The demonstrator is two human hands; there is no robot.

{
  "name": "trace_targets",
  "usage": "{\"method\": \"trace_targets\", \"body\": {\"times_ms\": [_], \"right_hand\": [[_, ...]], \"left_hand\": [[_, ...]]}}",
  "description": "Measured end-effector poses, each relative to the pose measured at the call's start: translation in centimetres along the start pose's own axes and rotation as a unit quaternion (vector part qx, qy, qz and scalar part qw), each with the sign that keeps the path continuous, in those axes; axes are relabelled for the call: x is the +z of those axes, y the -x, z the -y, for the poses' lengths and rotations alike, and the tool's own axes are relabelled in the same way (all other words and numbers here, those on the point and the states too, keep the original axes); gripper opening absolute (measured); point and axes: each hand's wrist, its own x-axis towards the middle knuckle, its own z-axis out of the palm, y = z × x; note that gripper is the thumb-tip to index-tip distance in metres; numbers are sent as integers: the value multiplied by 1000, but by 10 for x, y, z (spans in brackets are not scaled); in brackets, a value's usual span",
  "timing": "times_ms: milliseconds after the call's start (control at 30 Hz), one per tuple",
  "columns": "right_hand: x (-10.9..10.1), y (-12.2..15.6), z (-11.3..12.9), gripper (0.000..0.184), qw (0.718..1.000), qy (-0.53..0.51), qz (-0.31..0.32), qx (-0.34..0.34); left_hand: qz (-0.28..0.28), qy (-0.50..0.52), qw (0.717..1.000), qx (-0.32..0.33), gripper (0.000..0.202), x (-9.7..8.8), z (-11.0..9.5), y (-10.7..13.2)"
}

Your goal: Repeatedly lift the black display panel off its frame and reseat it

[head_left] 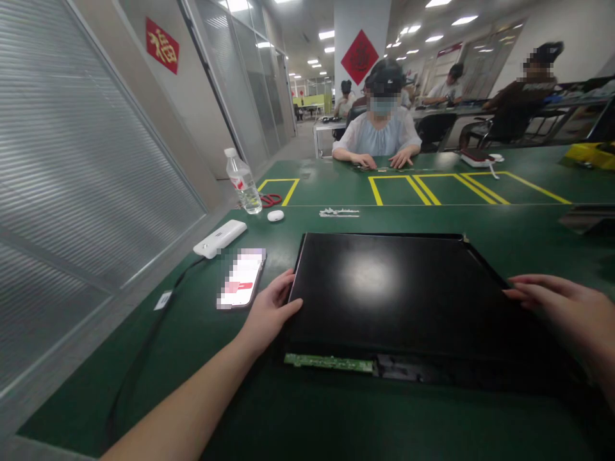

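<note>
A black LCD panel (384, 288) lies flat on the green table before me, a bright light reflected in its glossy face. It seems to rest on a black frame, whose rim shows at the far and right edges. Along its near edge runs a narrow green circuit board (329, 363). My left hand (273, 310) is closed on the panel's left edge, thumb on top and fingers at the side. At the right edge, the fingers of my right hand (567, 307) pinch the rim; their undersides are hidden.
Left of the panel are a phone (241, 278), a white power bank (220, 239) with a black cable, an earbud case (275, 216), a water bottle (243, 182) and red-handled scissors (271, 200). Pale strips (339, 212) lie beyond. A person (377, 131) sits opposite, hands on the table.
</note>
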Motion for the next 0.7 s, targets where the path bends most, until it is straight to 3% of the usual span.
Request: {"method": "trace_targets", "body": {"times_ms": [267,367,467,700], "right_hand": [[10,6,9,30,991,-130,31,27],[18,12,14,32,982,-167,89,15],[23,17,14,39,982,-130,137,-14],[20,6,2,38,978,-195,71,-3]], "left_hand": [[-33,43,998,-21,60,0,-4,-2],[-62,34,997,-6,57,-1,-2,-6],[-70,8,998,-3,49,-1,-2,-7],[-54,-16,998,-23,36,-4,-5,-4]]}}
